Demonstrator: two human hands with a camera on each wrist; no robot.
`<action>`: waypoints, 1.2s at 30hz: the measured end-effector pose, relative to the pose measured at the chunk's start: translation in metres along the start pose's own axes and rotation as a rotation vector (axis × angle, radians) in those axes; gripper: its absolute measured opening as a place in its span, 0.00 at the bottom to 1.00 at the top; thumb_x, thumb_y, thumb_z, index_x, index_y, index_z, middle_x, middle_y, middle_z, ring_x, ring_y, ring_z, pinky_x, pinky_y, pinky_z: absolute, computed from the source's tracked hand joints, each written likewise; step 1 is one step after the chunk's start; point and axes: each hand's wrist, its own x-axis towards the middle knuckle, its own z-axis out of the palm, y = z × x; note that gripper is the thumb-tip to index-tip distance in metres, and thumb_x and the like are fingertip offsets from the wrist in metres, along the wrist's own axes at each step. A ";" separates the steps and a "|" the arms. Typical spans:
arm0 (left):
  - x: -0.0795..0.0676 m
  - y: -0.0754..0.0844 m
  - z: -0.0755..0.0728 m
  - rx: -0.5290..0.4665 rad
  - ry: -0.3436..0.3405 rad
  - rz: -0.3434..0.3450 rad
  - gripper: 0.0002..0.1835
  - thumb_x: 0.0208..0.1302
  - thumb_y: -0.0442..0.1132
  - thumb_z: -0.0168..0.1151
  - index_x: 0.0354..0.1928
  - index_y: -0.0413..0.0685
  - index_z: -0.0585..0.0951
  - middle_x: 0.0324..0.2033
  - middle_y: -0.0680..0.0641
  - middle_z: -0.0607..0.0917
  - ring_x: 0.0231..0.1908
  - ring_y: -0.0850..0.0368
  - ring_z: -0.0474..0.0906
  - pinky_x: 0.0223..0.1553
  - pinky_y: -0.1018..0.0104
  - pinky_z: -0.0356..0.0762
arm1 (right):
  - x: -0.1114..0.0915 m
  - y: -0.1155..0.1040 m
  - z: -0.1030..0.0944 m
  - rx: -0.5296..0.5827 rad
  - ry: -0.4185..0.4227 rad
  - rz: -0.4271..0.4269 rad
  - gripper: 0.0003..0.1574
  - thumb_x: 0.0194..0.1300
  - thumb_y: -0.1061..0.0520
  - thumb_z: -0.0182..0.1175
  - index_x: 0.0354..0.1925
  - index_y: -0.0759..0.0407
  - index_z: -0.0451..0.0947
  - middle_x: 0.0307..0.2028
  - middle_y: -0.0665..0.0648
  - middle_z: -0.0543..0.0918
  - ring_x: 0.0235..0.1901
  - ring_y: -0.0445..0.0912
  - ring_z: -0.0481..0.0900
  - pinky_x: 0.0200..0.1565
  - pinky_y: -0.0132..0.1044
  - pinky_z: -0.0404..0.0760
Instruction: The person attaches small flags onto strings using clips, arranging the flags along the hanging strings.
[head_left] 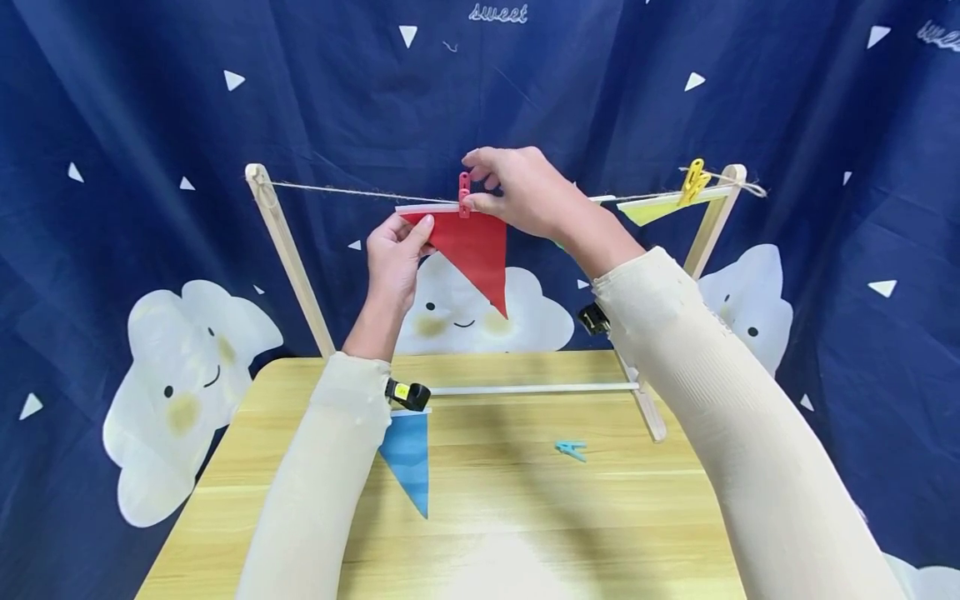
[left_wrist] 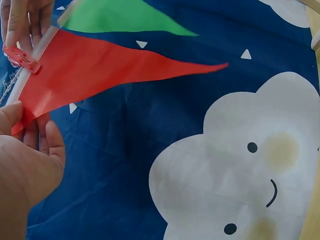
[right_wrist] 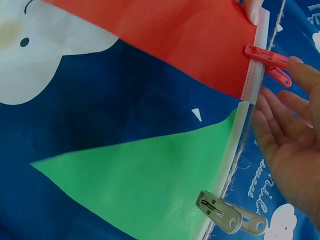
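A red pennant with a white top band hangs at the twine. My left hand pinches its upper left corner between thumb and fingers. A red clothespin is clipped over the band near the middle, fastening it to the twine. Right beside the clothespin is my right hand; its thumb tip touches the pin's end while the other fingers spread loosely apart from it. A green pennant, mostly hidden behind my right hand in the head view, hangs alongside, held by a pale grey-green clothespin.
Wooden posts hold up the twine. Near the right post, a yellow clothespin holds a yellow pennant. On the table lie a blue pennant and a blue clothespin. A white rod crosses the frame's base.
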 end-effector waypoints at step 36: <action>-0.063 -0.017 -0.040 0.274 -0.218 0.036 0.33 0.76 0.41 0.60 0.77 0.41 0.64 0.73 0.44 0.73 0.73 0.50 0.69 0.72 0.64 0.68 | -0.111 0.037 0.075 0.277 0.503 -0.400 0.43 0.68 0.60 0.64 0.77 0.61 0.61 0.80 0.58 0.60 0.78 0.49 0.60 0.75 0.49 0.66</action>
